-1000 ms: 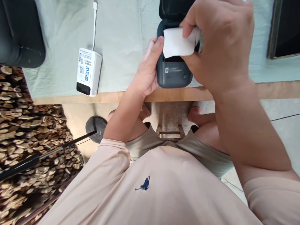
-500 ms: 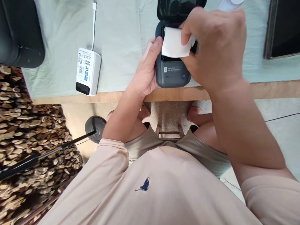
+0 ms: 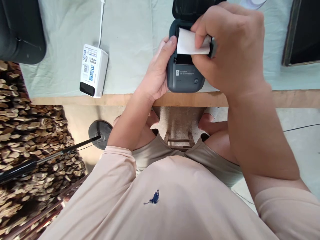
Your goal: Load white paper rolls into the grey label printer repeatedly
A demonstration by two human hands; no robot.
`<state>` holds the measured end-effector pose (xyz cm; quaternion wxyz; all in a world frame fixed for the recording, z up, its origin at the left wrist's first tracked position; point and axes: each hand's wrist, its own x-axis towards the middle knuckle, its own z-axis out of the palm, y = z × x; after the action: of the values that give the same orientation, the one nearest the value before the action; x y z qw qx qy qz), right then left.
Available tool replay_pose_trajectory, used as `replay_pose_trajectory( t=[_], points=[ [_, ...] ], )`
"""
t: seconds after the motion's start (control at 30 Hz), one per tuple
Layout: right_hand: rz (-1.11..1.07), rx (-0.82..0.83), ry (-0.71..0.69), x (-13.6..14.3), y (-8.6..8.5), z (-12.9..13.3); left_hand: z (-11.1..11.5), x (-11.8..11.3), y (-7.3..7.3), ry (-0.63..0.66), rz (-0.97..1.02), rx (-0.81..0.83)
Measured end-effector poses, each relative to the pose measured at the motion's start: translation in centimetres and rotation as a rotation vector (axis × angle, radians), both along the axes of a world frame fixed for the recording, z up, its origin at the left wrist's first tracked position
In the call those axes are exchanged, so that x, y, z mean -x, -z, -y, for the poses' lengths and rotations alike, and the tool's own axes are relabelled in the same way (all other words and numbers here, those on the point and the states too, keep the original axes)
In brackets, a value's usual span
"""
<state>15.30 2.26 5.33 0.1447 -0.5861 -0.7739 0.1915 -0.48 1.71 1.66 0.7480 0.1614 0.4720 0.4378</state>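
Well, the cloth-covered table spans the far side, bearing an open-lidded dark device at one o'clock, its nine-o'clock side clasped in the curled grip of the left hand. Towards ten o'clock lies a white box with a cable, and over the device's open compartment the right hand pinches white paper, its grip nearly closed, thumb opposite fingers

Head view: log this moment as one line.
left hand: grips dark device | right hand: pinches white paper over open bay | lid: raised | white box, cable: on cloth, left side
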Motion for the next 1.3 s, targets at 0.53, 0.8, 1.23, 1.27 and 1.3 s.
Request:
replay_pose_trajectory(
  t=[0.53,0.8,1.23,1.27,1.3],
  points=[
    [-0.047,-0.092,-0.007,-0.2,0.9,0.5,-0.3,0.4,-0.1,0.092,0.125,-0.153],
    [-0.274,-0.324,-0.091,0.1,2.0,1.0,0.6,0.5,-0.2,0.076,-0.016,-0.188],
    [-0.997,-0.222,0.161,-1.0,2.9,-1.0,0.7,0.7,-1.4,-0.11,0.207,-0.008],
    [-1.041,-0.176,0.153,-0.9,2.7,-1.3,0.7,0.7,-1.6,-0.107,0.136,-0.032],
    [-1.082,-0.134,0.155,-0.8,2.3,-1.4,0.6,0.8,-1.5,-0.04,0.065,-0.062]
  ],
)
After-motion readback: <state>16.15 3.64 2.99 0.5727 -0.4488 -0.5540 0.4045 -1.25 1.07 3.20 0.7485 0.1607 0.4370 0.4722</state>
